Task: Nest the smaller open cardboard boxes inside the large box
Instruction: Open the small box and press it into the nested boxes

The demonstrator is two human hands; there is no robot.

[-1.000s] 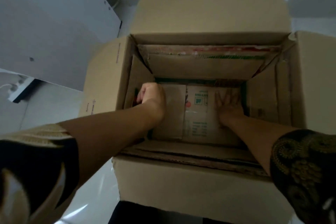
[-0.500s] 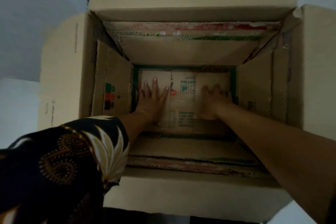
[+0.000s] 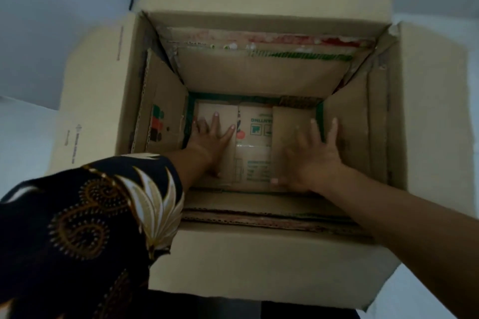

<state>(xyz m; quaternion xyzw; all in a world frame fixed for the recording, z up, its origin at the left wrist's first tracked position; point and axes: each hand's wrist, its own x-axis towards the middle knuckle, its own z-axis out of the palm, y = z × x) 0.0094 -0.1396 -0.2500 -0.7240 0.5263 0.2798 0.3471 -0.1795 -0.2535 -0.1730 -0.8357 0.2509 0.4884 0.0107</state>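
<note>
The large cardboard box (image 3: 259, 264) stands open below me with its four flaps spread out. Inside it sits a smaller open box (image 3: 261, 77) with green and red print along its upper edges, its walls lining the large one. On the bottom lie printed cardboard flaps (image 3: 255, 134) with green lettering. My left hand (image 3: 213, 141) lies flat on the left flap, fingers spread. My right hand (image 3: 315, 156) is spread open over the right flap, slightly raised, fingers near the green-edged right wall. Neither hand holds anything.
A white panel (image 3: 51, 21) leans at the upper left beside the box's left flap (image 3: 96, 101). Pale floor (image 3: 23, 142) surrounds the box. My patterned dark sleeve (image 3: 85, 235) covers the lower left of the view.
My left hand went from a curled grip at the inner left wall to lying flat on the bottom flap. My right hand lifted and spread wider. The camera moved closer over the box.
</note>
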